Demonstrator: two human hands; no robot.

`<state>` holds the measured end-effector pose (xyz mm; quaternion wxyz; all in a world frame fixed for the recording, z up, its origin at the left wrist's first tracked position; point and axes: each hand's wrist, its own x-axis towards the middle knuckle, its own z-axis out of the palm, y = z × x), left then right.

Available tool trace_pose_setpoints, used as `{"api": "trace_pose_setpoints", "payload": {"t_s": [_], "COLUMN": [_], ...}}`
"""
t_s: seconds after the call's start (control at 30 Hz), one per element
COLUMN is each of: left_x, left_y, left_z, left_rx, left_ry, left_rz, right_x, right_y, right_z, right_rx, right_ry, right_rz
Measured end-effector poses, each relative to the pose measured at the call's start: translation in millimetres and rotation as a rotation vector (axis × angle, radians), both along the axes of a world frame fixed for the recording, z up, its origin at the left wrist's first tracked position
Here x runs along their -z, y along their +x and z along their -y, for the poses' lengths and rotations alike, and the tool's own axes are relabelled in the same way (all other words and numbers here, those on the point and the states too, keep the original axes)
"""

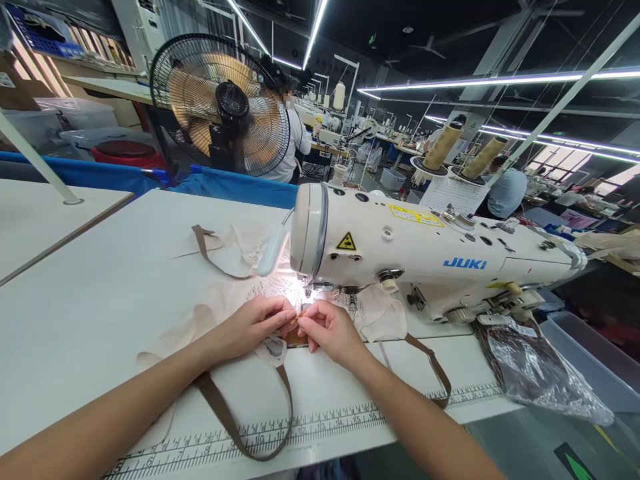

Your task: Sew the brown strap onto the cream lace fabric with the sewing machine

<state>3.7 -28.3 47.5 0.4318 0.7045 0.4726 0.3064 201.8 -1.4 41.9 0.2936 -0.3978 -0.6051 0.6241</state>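
Note:
Both of my hands meet just in front of the needle area of a white sewing machine (380,233). My left hand (267,317) pinches with thumb and index finger, and my right hand (325,327) pinches right beside it. Between the fingertips is a tiny orange-brown bit, too small to name. Under and around the hands lies a pale lace garment (215,303) with brown straps; one strap (240,427) loops toward the table's front edge, another strap (433,363) curves to the right. The machine's lamp lights the lace behind my fingers.
A printed ruler (305,430) runs along the table's front edge. Clear plastic bags (540,367) and a plastic bin (595,353) are at the right. Thread cones (443,143) stand behind the machine. Beyond the table are a large fan (225,107) and a seated person (293,137).

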Motion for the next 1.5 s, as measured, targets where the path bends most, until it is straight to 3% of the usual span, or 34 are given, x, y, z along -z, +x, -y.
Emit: {"api": "trace_pose_setpoints", "payload": {"t_s": [0.5, 0.8, 1.1, 1.27, 1.5], "left_x": [6.6, 5.0, 3.4, -0.7, -3.4], "left_y": [-0.7, -1.7, 2.3, 2.0, 0.6], "left_z": [1.2, 0.6, 2.3, 2.5, 2.8], "left_rx": [0.009, 0.077, 0.069, 0.109, 0.052], "left_ry": [-0.060, -0.041, 0.018, -0.039, -0.059], "left_rz": [0.172, 0.141, 0.075, 0.123, 0.054], "right_x": [12.1, 12.5, 22.9, 20.0, 15.3], "right_y": [-0.4, 2.0, 2.1, 2.4, 2.4], "right_z": [-1.4, -2.9, 1.5, 4.1, 6.8], "right_rx": [0.017, -0.042, -0.002, 0.001, 0.032], "right_ry": [0.020, 0.058, 0.122, 0.161, 0.214], "right_rz": [-0.009, 0.034, 0.050, 0.151, 0.207]}}
